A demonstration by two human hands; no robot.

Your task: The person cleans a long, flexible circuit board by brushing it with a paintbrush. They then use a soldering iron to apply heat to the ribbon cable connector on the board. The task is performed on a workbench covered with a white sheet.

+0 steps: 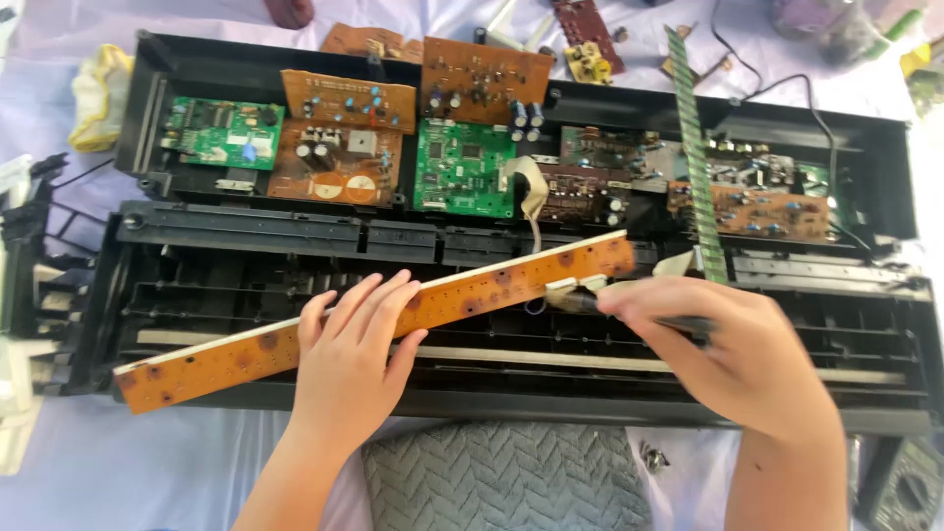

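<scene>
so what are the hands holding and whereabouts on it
The left hand holds the long brown circuit board strip near its middle, fingers over its top edge. The right hand grips a thin dark tool, its tip at the strip.

Matt brown board [393,320], seemingly plastic black casing [492,403].
</scene>
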